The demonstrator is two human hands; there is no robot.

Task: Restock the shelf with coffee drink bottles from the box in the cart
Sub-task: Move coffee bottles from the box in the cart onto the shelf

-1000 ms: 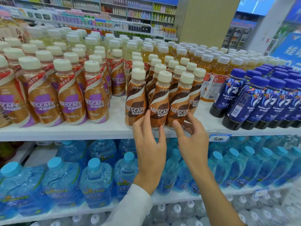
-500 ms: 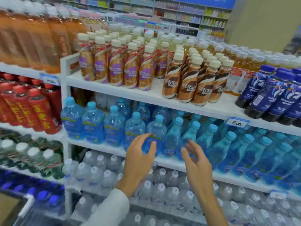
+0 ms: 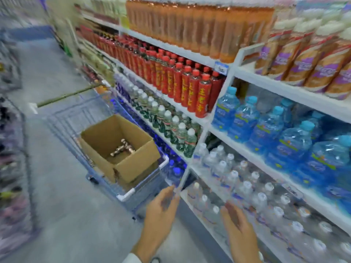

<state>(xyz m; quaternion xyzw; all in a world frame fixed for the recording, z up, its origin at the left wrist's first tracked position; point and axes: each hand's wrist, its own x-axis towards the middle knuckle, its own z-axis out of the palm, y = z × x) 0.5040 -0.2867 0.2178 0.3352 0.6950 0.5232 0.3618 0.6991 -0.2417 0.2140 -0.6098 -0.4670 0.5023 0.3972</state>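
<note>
My left hand (image 3: 161,211) and right hand (image 3: 237,224), both motion-blurred, hang open and empty. Ahead-left of my fingers, the cart (image 3: 125,195) holds a cardboard box (image 3: 136,164); few coffee drink bottles (image 3: 122,148) inside, indistinct.

Showing bright, even store lighting with faint shadows. Smearing heavily with motion along the left edge. Bowing the white shelf boards (image 3: 284,92) toward the corners. Rendering the open brown cardboard box (image 3: 136,164) comparatively sharp.
</note>
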